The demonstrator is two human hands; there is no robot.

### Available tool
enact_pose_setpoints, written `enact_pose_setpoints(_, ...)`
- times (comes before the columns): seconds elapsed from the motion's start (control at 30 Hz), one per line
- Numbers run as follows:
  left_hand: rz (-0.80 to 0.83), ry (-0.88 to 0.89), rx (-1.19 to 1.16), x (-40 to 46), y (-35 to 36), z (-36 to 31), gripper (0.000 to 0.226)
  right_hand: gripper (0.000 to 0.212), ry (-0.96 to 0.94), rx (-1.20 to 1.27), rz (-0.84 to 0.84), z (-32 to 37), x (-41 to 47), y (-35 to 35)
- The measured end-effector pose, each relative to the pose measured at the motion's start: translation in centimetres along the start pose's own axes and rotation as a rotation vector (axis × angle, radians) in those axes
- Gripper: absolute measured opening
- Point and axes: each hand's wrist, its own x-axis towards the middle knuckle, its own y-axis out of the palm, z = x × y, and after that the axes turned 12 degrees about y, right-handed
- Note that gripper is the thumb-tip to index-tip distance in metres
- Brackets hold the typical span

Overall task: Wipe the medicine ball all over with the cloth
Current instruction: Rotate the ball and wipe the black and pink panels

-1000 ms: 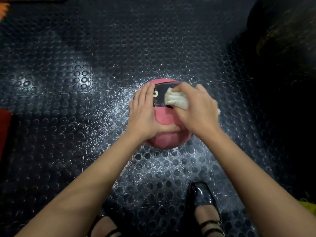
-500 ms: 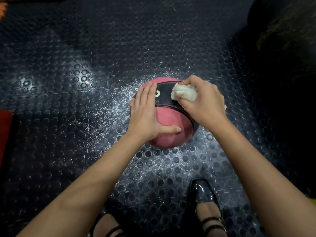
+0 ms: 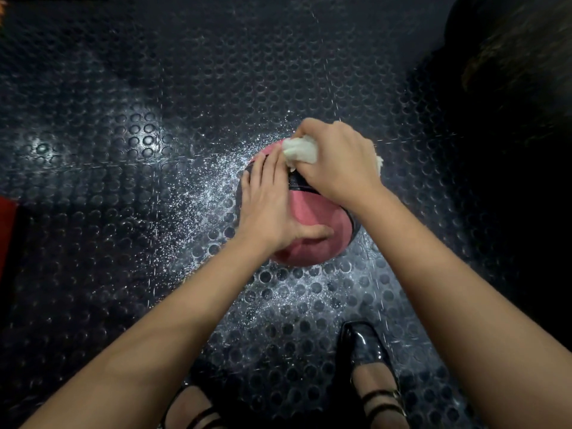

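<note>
A pink medicine ball with a black band rests on the studded black floor at mid-frame. My left hand lies flat on its left side, fingers straight and thumb stretched across the near pink face. My right hand grips a bunched white cloth and presses it on the ball's far top edge. A bit of cloth also sticks out past the right side of that hand. Most of the black band is hidden under both hands.
White powder specks are scattered over the rubber floor mat left of and in front of the ball. My black shoes stand near the bottom edge. A red object sits at the left edge, and a dark shape fills the upper right.
My right hand with the cloth has slid from the middle of the black band up and away to the ball's far top. The left hand stayed on the left side.
</note>
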Motion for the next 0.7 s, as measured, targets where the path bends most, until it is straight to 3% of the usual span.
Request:
enact_pose_setpoints(0.2,-0.001,0.037,-0.032,-0.4,-0.1,0.4,0.145,0.026,0.203,0.107,0.039,-3.6,0.9,-1.6)
enact_pose_setpoints(0.37,-0.017,0.004,0.02,-0.3,0.3,-0.3,0.148,0.025,0.021,0.01,0.063,-0.3,1.6,-0.4)
enact_pose_setpoints(0.57,-0.006,0.024,-0.036,-0.7,0.0,0.4,0.145,0.029,0.173,0.08,0.065,-3.4,2.2,-1.5)
enact_pose_setpoints(0.7,-0.011,0.01,-0.028,-0.3,0.1,-0.1,0.147,0.026,0.036,0.004,0.095,-0.2,2.6,-0.7)
